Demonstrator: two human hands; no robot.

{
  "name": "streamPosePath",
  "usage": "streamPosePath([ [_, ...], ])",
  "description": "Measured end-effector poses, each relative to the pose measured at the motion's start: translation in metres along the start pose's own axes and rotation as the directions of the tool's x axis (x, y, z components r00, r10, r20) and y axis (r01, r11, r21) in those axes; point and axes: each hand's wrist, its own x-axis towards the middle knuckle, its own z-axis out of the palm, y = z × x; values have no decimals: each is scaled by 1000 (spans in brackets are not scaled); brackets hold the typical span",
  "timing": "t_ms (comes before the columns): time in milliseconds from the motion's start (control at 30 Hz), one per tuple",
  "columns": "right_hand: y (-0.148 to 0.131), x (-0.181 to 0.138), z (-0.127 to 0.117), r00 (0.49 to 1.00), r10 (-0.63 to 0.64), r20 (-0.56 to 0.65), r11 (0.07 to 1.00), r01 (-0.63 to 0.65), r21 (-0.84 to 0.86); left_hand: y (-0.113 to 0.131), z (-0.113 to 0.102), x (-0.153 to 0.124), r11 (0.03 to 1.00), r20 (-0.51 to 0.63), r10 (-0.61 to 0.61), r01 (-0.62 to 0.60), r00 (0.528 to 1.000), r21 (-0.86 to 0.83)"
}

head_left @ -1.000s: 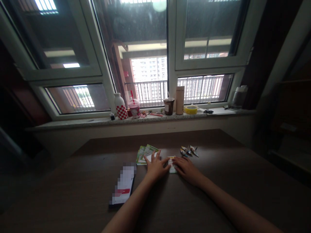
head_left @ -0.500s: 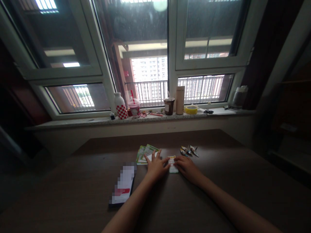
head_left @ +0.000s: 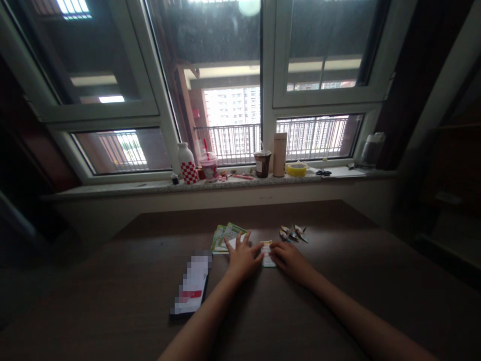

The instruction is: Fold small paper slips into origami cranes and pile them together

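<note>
A small folded piece of printed paper (head_left: 268, 256) lies on the dark table between my hands. My left hand (head_left: 242, 256) has its fingers spread, with its thumb side at the paper's left edge and its other fingertips over some green-and-white printed sheets (head_left: 221, 239). On the paper's right edge, the fingers of my right hand (head_left: 292, 258) press down close together. Just beyond that hand sit several small pointed folded paper pieces (head_left: 293, 233).
A phone (head_left: 194, 281) with a blurred-out screen rests left of my left forearm. Along the windowsill (head_left: 233, 183) stand a red-checked bottle (head_left: 188, 165), a pink drink cup (head_left: 209, 168), a brown cup (head_left: 262, 164), a tan flask (head_left: 279, 155), yellow tape (head_left: 296, 170) and black-handled scissors (head_left: 323, 173).
Both hands and the folded paper hold nearly the same place. The whole view has shifted very slightly.
</note>
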Motion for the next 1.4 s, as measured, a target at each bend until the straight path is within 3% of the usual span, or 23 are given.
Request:
streamPosePath([
  [233,-2,0,-4,1000,-27,3,999,27,20,-4,-4,2,1000,55,17,-18,998,5],
  [667,-2,-3,-23,982,0,191,989,-27,143,-3,-9,2,1000,94,12,-14,995,10],
  [1100,-9,-7,-23,979,44,197,959,-96,266,-2,-17,-6,999,90,41,-41,995,4],
  [1267,-2,-1,-14,995,67,67,945,-85,316,-4,-18,-6,999,102,39,-39,994,-1],
  [1400,1,5,-3,998,61,-24,972,-54,230,-6,-15,-5,999,100,39,-39,994,0],
])
